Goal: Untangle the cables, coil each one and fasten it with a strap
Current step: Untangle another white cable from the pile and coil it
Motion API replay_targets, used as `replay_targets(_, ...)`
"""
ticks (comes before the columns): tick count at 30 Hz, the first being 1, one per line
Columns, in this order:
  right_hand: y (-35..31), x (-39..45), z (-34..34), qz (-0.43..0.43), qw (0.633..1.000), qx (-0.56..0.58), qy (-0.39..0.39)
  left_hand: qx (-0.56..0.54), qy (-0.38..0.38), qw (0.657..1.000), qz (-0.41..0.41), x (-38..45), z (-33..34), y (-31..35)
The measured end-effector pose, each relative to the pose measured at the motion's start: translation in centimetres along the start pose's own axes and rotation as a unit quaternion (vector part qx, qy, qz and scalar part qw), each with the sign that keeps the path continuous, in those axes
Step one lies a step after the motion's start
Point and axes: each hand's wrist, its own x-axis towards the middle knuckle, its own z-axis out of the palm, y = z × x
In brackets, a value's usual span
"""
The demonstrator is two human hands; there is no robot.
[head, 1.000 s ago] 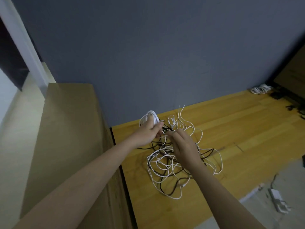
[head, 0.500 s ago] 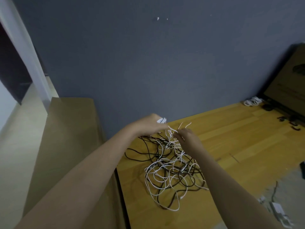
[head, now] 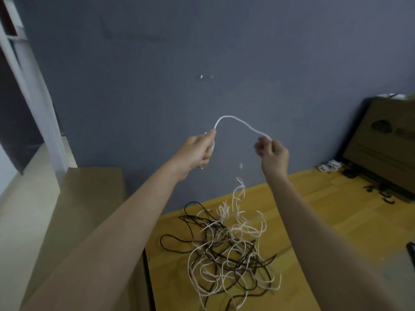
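Observation:
A tangle of white and black cables point(head: 226, 250) lies on the wooden table point(head: 314, 221). Both my hands are raised in front of the grey wall, well above the pile. My left hand point(head: 198, 151) grips a bunch of white cable in its fist. My right hand point(head: 272, 151) pinches the same white cable point(head: 238, 121), which arcs between the two hands. A blurred white strand point(head: 239, 191) trails from the hands down to the pile.
A brown cardboard box point(head: 89, 209) stands to the left of the table. At the far right lie a coiled white cable point(head: 330, 166), small black parts point(head: 379, 191) and a large leaning cardboard panel point(head: 386, 144). A dark object point(head: 411, 248) sits at the right edge.
Both hands have risen from the pile to chest height and moved apart. A length of white cable now stretches between them, pulled up out of the tangle.

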Motion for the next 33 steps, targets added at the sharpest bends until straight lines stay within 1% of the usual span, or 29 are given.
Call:
replay_targets(1,-1.1,0.7,-0.3,-0.007,1.000,0.015,0.010,0.019,-0.008,1.000,0.005,0.2,0.3,0.5)
replay_targets(2,-1.7,1.3,-0.5,-0.003,1.000,-0.013,-0.006,0.039,-0.016,0.999,0.007,0.2,0.7,1.0)
replay_targets(3,-2.2,1.8,-0.8,0.018,0.997,-0.058,-0.044,0.057,-0.024,0.998,0.006,0.3,1.2,1.4)
replay_targets(4,-2.4,1.9,-0.7,0.046,0.992,-0.079,-0.082,0.070,-0.027,0.997,0.003,0.3,1.4,1.7)
replay_targets(5,-2.9,2.2,-0.9,0.059,0.990,-0.068,-0.105,0.078,-0.028,0.997,0.003,0.4,1.9,2.1)
replay_targets(7,-4.8,3.2,-1.6,0.026,0.995,-0.030,-0.087,0.091,-0.025,0.996,0.006,0.6,2.9,3.0)
replay_targets(9,-6.8,4.6,-2.6,-0.022,0.997,-0.022,-0.073,0.104,-0.025,0.994,0.009,0.8,3.8,3.7)
replay_targets(11,-7.6,5.7,-3.7,-0.043,0.995,-0.012,-0.089,0.102,-0.030,0.994,0.012,0.8,4.7,4.3)
replay_targets(13,-6.8,6.0,-5.1,-0.042,0.992,-0.010,-0.119,0.081,-0.036,0.996,0.011,0.7,5.9,4.6)
replay_targets(14,-6.0,6.0,-5.8,-0.050,0.990,-0.030,-0.132,0.064,-0.038,0.997,0.014,0.6,6.6,4.6)
replay_targets(16,-3.7,5.9,-7.1,-0.085,0.978,-0.106,-0.160,0.026,-0.041,0.999,0.021,0.2,8.3,4.7)
replay_targets(18,-1.5,5.3,-8.3,-0.112,0.955,-0.182,-0.205,0.005,-0.037,0.999,0.029,-0.2,10.1,4.5)
replay_targets(19,-0.5,4.9,-8.9,-0.129,0.938,-0.225,-0.231,-0.001,-0.032,0.999,0.032,-0.3,11.0,4.3)
replay_targets(21,1.5,3.9,-9.9,-0.171,0.889,-0.312,-0.287,-0.027,-0.013,0.999,0.038,-0.8,13.0,3.7)
replay_targets(24,4.2,1.4,-10.6,-0.231,0.807,-0.407,-0.360,-0.112,0.039,0.992,0.038,-1.3,15.6,2.4)
replay_targets(26,6.2,-0.8,-11.1,-0.279,0.758,-0.454,-0.375,-0.134,0.092,0.986,0.027,-1.3,16.5,1.3)
replay_targets(29,9.2,-4.0,-12.5,-0.357,0.696,-0.486,-0.390,-0.103,0.166,0.981,0.007,-1.0,17.0,-0.9)
replay_targets(30,9.9,-4.9,-13.1,-0.374,0.689,-0.475,-0.399,-0.093,0.182,0.979,-0.002,-0.8,17.1,-1.6)
replay_targets(33,11.3,-6.5,-14.2,-0.396,0.697,-0.432,-0.413,-0.034,0.197,0.979,-0.027,-0.2,17.8,-3.7)
